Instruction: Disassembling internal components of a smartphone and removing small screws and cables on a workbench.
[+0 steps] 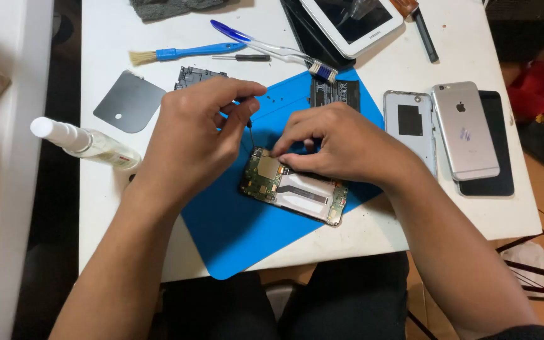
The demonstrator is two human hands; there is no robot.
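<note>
An opened phone (294,189) with a bare green circuit board lies on a blue work mat (234,226). My left hand (196,135) is closed around a small screwdriver (250,132), its thin tip pointing down at the board's upper left corner. Over the phone's top edge, my right hand (335,148) presses its fingertips on the board and holds the phone steady. A black battery (335,93) rests on the mat behind my right hand.
A clear spray bottle (86,143) lies at the left. A dark plastic sheet (128,101), a blue brush (184,51), a toothbrush (272,47) and a second screwdriver (243,57) lie behind. To the right are a back cover (409,123), a silver phone (465,129) and a white tablet (354,22).
</note>
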